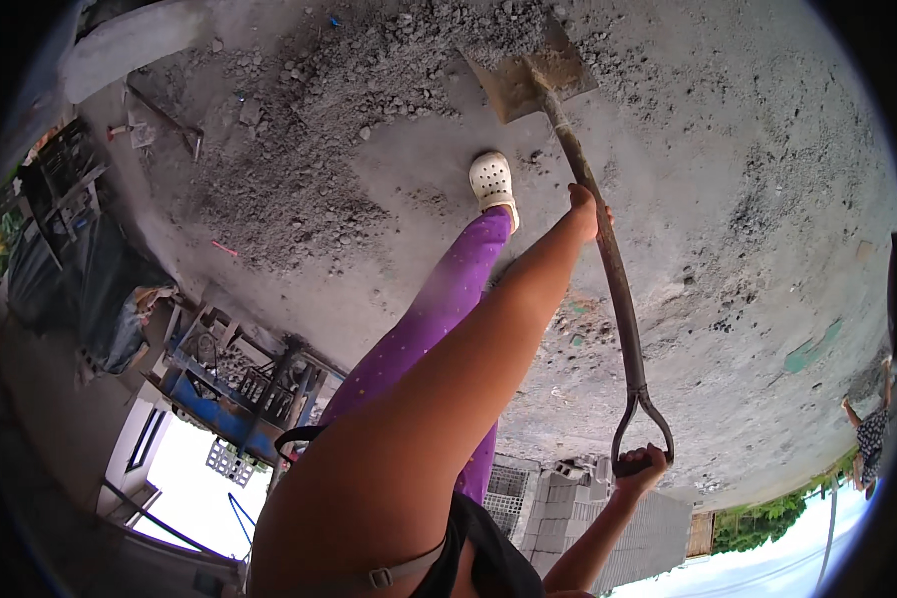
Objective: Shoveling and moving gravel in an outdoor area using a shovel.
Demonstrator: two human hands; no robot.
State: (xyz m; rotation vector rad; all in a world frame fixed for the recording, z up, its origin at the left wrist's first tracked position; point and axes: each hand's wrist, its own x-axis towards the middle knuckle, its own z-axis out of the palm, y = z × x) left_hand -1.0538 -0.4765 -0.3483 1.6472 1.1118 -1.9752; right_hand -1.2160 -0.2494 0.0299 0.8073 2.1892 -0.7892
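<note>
A shovel (623, 299) with a long worn shaft and a dark D-shaped handle slants across the right of the head view. Partway down the shaft, my left hand (588, 211) is closed around it. At the top, the handle's crossbar is wrapped by the fingers of my right hand (640, 468). The broad, dusty shovel blade (518, 85) rests at the edge of a heap of grey gravel (369, 75). Whether it carries any load is hard to make out; some gravel lies right beyond its edge.
A white clog (492, 181) on my foot stands just left of the blade. Loose rubble (279, 194) covers the floor to the left, near a long-handled tool (164, 115). A blue-framed machine (219, 399), stacked grey blocks (568, 508) and another person (870, 439) are around the edges.
</note>
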